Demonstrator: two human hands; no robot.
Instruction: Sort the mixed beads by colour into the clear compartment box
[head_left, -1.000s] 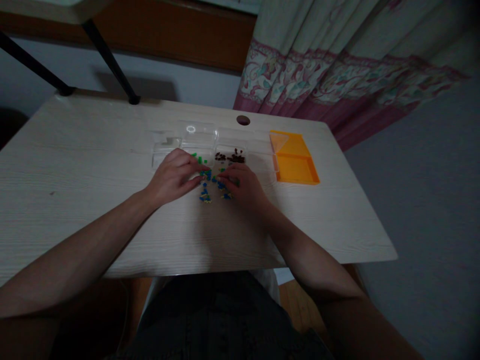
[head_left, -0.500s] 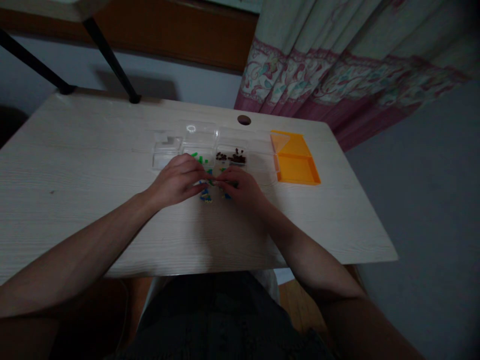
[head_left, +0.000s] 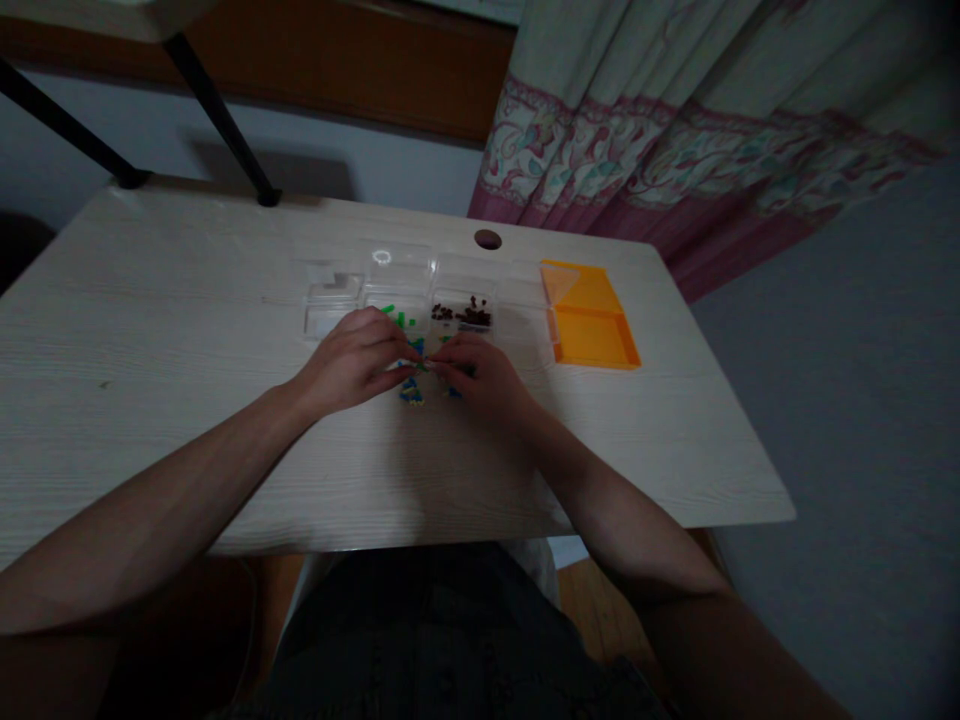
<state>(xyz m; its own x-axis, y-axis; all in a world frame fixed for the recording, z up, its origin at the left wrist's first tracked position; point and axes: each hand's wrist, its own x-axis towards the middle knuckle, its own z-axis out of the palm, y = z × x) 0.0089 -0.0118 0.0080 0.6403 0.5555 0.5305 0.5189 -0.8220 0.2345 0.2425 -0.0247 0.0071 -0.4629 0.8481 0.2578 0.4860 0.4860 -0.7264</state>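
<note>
My left hand [head_left: 361, 360] and my right hand [head_left: 480, 372] meet fingertip to fingertip over the table, each in a pinch. Between them is a tiny green piece [head_left: 422, 366], too small and dim to name, and I cannot tell which hand bears it. Just below the fingers lie small blue and yellow pieces [head_left: 412, 392], partly covered by both hands. Behind my left hand, green pieces [head_left: 401, 320] sit in a clear compartment. Dark brown pieces [head_left: 474, 316] lie in the clear compartment behind my right hand.
Clear plastic boxes with raised lids [head_left: 397, 258] stand in a row behind my hands. An orange open box [head_left: 596, 338] is on the right of the table [head_left: 225, 450]. Black shelf legs [head_left: 225, 125] rise at the back left, and a patterned curtain [head_left: 600, 150] hangs behind.
My fingertips have shifted very slightly around the small piece. Both arms, the boxes and the loose pieces stay where they were.
</note>
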